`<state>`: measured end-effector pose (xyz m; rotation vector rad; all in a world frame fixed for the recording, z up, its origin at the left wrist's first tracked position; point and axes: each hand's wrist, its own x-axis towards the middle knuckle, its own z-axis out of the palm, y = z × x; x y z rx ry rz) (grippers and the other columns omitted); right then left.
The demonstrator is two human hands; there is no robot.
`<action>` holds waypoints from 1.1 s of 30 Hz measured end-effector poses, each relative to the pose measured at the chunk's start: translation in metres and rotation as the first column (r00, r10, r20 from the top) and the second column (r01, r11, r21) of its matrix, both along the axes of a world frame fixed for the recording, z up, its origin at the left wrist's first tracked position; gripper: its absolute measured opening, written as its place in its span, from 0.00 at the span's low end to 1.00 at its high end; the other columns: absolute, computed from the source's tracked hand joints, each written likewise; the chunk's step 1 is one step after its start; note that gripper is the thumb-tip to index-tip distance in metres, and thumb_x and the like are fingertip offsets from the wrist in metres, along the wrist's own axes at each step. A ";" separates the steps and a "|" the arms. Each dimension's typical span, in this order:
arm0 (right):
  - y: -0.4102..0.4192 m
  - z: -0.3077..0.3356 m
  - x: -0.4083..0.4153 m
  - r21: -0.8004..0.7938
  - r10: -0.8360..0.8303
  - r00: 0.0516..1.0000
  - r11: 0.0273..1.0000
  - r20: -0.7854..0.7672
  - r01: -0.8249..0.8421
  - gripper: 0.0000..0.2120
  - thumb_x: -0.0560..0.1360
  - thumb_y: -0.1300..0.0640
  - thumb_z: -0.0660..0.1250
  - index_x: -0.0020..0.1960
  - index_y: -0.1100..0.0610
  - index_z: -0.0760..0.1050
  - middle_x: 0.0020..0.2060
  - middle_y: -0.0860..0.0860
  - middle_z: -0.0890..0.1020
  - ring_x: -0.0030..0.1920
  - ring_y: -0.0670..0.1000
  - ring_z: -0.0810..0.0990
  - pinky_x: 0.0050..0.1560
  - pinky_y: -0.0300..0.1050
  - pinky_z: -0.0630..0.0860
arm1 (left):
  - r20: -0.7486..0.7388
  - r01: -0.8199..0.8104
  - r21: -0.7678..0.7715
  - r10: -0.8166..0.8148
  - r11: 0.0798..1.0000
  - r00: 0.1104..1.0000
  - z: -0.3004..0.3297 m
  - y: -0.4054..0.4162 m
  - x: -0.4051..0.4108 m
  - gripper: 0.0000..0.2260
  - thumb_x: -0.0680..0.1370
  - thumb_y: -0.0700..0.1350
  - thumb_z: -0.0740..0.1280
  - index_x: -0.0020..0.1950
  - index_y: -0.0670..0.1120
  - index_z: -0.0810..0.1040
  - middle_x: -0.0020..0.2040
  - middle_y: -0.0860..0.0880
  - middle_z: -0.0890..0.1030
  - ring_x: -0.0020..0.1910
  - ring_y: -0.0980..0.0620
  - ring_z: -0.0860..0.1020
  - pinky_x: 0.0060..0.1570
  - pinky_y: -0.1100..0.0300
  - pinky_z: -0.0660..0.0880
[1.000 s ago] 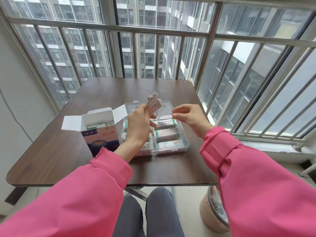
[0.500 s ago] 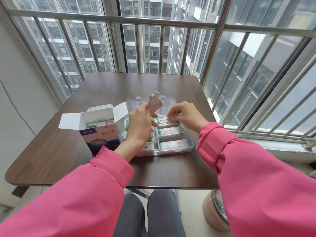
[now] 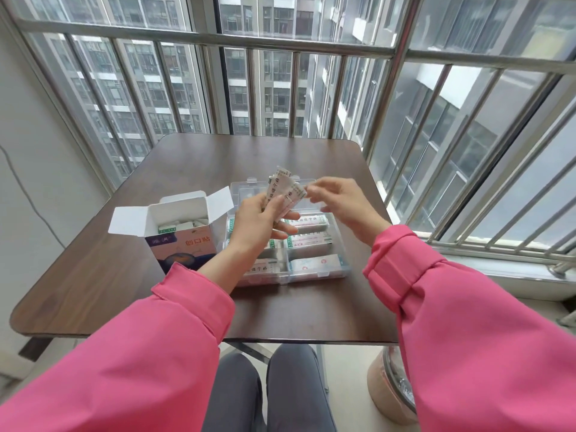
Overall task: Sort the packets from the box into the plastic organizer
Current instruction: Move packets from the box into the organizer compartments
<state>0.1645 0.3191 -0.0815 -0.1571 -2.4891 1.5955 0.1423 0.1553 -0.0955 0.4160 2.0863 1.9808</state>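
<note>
Now my left hand (image 3: 260, 221) grips a fan of bandage packets (image 3: 282, 190) above the plastic organizer (image 3: 311, 275); my right hand (image 3: 338, 204) pinches one. I'd peel it singly, lay it flat.

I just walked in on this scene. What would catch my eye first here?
Probably the bright pink sleeves reaching in from the bottom, with the left hand holding a fan of white paper packets above the table's middle while the right hand pinches one at its edge. Below them sits a clear plastic organizer holding packets, with an open white-and-blue cardboard box to its left on the dark wooden table.
</note>
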 end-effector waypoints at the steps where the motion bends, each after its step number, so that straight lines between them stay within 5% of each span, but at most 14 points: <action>1: -0.001 0.004 0.002 -0.167 0.023 1.000 0.986 0.000 -0.023 0.04 0.76 0.57 0.66 0.47 0.56 0.80 0.41 0.51 0.82 0.39 0.46 0.79 0.38 0.35 0.73 | 0.028 0.015 0.026 -0.016 1.000 0.999 0.001 0.000 0.001 0.10 0.82 0.43 0.58 0.57 0.40 0.75 0.38 0.46 0.83 0.26 0.56 0.80 0.25 0.68 0.73; 3: -0.003 0.007 0.005 -0.257 0.066 0.998 0.964 -0.009 -0.066 0.02 0.74 0.59 0.69 0.46 0.56 0.79 0.36 0.49 0.83 0.34 0.44 0.80 0.32 0.34 0.72 | 0.088 0.039 0.087 -0.047 0.995 0.995 0.003 0.001 0.004 0.07 0.81 0.42 0.61 0.55 0.41 0.75 0.34 0.48 0.83 0.25 0.56 0.80 0.25 0.69 0.74; 6: -0.003 0.004 0.006 -0.169 -0.002 1.000 0.986 -0.017 -0.001 0.07 0.70 0.65 0.72 0.48 0.61 0.80 0.28 0.47 0.81 0.29 0.41 0.79 0.29 0.32 0.71 | 0.120 0.037 0.134 -0.054 0.990 0.991 0.006 0.003 0.008 0.03 0.80 0.40 0.63 0.51 0.42 0.75 0.33 0.49 0.83 0.25 0.55 0.80 0.26 0.68 0.76; 10: 0.000 0.000 0.005 -0.183 -0.122 0.992 0.975 0.014 0.123 0.10 0.69 0.68 0.73 0.50 0.68 0.79 0.32 0.54 0.81 0.28 0.42 0.78 0.29 0.32 0.71 | 0.091 -0.042 0.107 0.032 0.993 0.995 0.004 0.001 0.007 0.04 0.80 0.41 0.62 0.47 0.43 0.74 0.37 0.44 0.80 0.26 0.52 0.81 0.26 0.67 0.77; 17: -0.001 -0.005 0.011 -0.361 -0.122 0.992 0.925 0.015 0.119 0.10 0.70 0.72 0.69 0.51 0.71 0.77 0.33 0.55 0.81 0.29 0.43 0.81 0.35 0.32 0.78 | 0.061 -0.006 0.034 0.004 0.999 0.998 0.003 -0.003 0.003 0.04 0.78 0.37 0.65 0.52 0.38 0.74 0.37 0.42 0.80 0.28 0.51 0.82 0.27 0.67 0.77; 25: -0.001 -0.003 0.014 -0.382 -0.105 0.994 0.917 0.035 0.111 0.13 0.68 0.75 0.69 0.52 0.72 0.76 0.36 0.57 0.80 0.31 0.44 0.82 0.36 0.33 0.79 | 0.007 -0.074 0.050 0.074 0.996 0.997 0.000 -0.001 0.002 0.03 0.76 0.34 0.67 0.47 0.40 0.76 0.37 0.44 0.79 0.29 0.51 0.82 0.29 0.65 0.78; 29: 0.004 -0.009 0.008 -0.315 -0.235 0.969 0.917 0.070 0.245 0.08 0.68 0.73 0.71 0.46 0.68 0.78 0.36 0.58 0.80 0.35 0.51 0.81 0.35 0.35 0.79 | -0.034 -0.159 0.080 0.162 0.984 0.986 0.000 0.000 0.001 0.04 0.77 0.35 0.66 0.45 0.43 0.75 0.40 0.45 0.79 0.31 0.54 0.82 0.31 0.66 0.78; 33: 0.008 -0.019 0.000 -0.074 -0.369 0.928 0.926 0.043 0.371 0.08 0.68 0.70 0.71 0.41 0.60 0.80 0.34 0.56 0.81 0.35 0.53 0.80 0.43 0.46 0.82 | -0.093 -0.194 0.081 0.201 0.978 0.975 0.000 -0.001 0.000 0.08 0.79 0.36 0.63 0.42 0.46 0.73 0.39 0.45 0.78 0.33 0.50 0.83 0.33 0.62 0.80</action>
